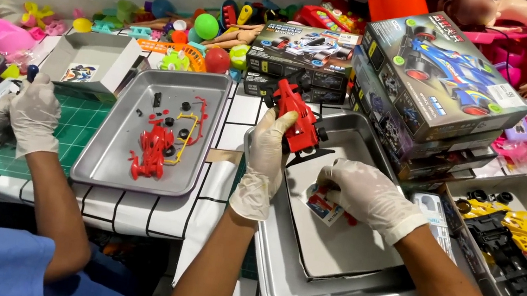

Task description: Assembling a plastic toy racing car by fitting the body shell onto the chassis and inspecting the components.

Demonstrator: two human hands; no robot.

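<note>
Your left hand (266, 159) grips the red toy car body (298, 122) at frame centre. Your right hand (369, 196) pinches a sticker sheet (325, 207) over the metal tray (296, 293).

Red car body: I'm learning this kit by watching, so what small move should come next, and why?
Probably lift a sticker off the sticker sheet. The left hand holds the red car body up over the tray, and the right hand already presses on the sheet.

4 gloved hands in view. 4 metal trays (97, 163) on the table (146, 210). 1 red toy car body (296, 121). 1 sticker sheet (323, 207). 1 green cutting mat (78, 128). 1 open white box (89, 62).
</note>
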